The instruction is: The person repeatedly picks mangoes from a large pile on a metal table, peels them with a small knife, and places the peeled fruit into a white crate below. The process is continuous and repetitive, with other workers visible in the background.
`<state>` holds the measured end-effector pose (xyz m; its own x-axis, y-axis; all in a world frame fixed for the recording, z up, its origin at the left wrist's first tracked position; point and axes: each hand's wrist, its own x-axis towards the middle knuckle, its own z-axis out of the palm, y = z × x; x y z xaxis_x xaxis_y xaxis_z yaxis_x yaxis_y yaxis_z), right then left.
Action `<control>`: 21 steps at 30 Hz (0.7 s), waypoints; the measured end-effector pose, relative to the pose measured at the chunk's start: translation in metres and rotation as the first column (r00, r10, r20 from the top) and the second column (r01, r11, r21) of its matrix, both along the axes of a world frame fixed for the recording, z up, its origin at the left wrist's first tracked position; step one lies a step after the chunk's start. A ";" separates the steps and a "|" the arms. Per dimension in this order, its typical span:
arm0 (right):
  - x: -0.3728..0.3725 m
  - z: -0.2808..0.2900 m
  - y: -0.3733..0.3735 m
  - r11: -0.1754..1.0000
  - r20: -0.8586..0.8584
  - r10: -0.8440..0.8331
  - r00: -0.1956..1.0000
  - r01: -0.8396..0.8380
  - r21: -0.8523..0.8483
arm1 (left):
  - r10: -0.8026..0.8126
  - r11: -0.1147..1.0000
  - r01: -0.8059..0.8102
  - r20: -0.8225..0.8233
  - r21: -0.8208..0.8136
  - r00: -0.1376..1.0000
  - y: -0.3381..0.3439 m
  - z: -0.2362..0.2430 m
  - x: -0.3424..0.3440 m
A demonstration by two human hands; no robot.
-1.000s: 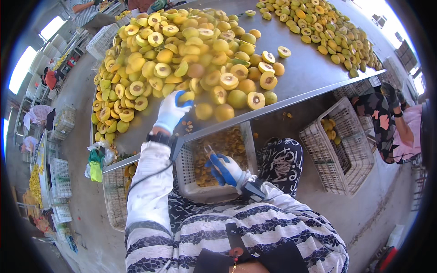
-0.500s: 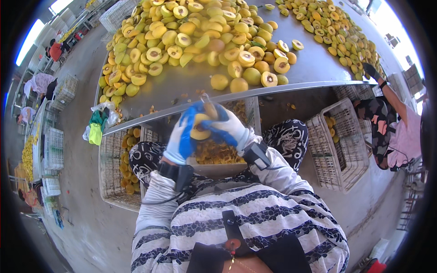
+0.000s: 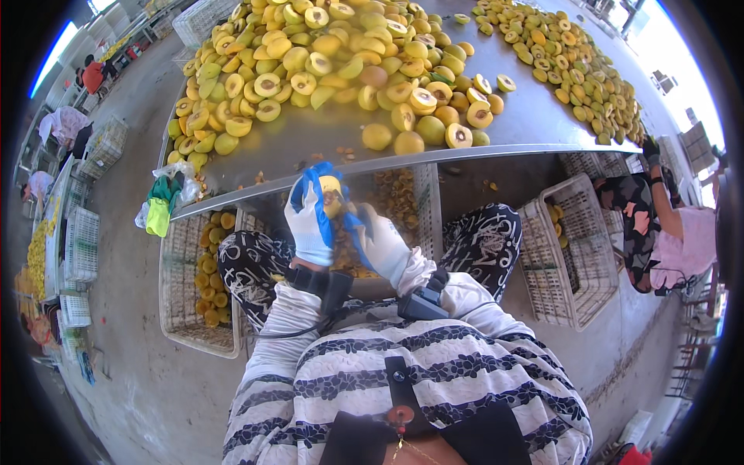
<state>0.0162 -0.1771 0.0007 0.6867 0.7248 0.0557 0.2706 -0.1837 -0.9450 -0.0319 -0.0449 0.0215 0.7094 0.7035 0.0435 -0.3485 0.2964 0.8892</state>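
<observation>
My left hand (image 3: 310,221), in a white glove with blue palm, is closed around a halved yellow peach (image 3: 332,195). The peach's cut face, with a brownish hollow or stone, is turned up. Close beside it, my right hand (image 3: 378,244) in a matching glove is closed, its fingers curled. It grips a small wooden-handled tool, mostly hidden and blurred now; the earlier frame shows its metal loop tip. Both hands are over a crate (image 3: 425,203) of brown-yellow scraps, just below the metal table's edge (image 3: 372,161).
Many halved peaches (image 3: 298,58) are heaped on the table, with another heap (image 3: 566,70) at right. Crates stand at my left (image 3: 180,314) and right (image 3: 570,287). Plastic bags (image 3: 161,203) hang at the table corner. A co-worker (image 3: 682,240) sits at right.
The right hand has moved down and apart from the left. The left hand has tilted the peach half so that its cut face shows. The co-worker's arm at right has drawn back.
</observation>
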 end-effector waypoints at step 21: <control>-0.008 -0.016 0.004 0.984 -0.231 0.097 0.968 -0.059 0.169 | 0.223 0.949 -0.205 -0.052 0.238 0.973 -0.011 -0.027 -0.006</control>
